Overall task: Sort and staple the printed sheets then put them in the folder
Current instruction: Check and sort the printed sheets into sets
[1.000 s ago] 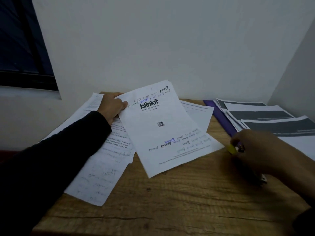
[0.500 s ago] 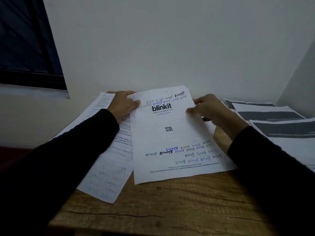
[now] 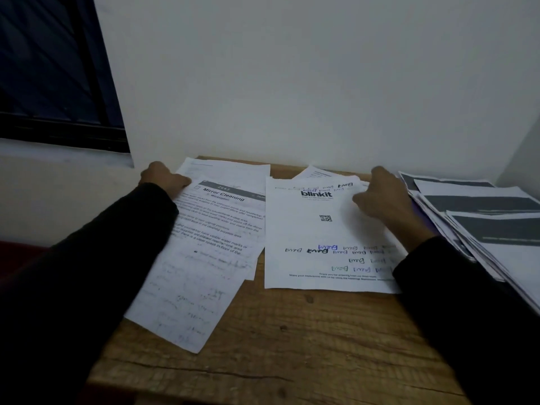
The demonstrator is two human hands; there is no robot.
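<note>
Head view: three groups of paper are laid out across the wooden worktop (image 3: pixel 292 340), an arrangement that reads as sorting into separate sets. The left hand (image 3: pixel 163 178) is set on the far left corner of the "Mirror Cleaning" sheets (image 3: pixel 216 229), fingers curled over the edge with the thumb on top, apparently so that this slanted pile is pinned or about to be drawn aside; whether the corner is truly pinched cannot be told in the dim light. The right hand (image 3: pixel 380 197) is laid on the upper right of the "blinkit" sheet (image 3: pixel 321 238), fingers bent and pressing down on the paper, probably so that the sheets beneath are kept squared and flat on the worktop; more paper edges are seen peeking out behind it. This sheet lies just beside the left pile, slightly overlapping its edge. At the far right a third stack of sheets with dark printed bands (image 3: pixel 482 217) is fanned out, and a sliver of the purple folder (image 3: pixel 429 226) is seen under it, presumably kept near for filing. No stapler is visible, so stapling is judged not yet begun.
</note>
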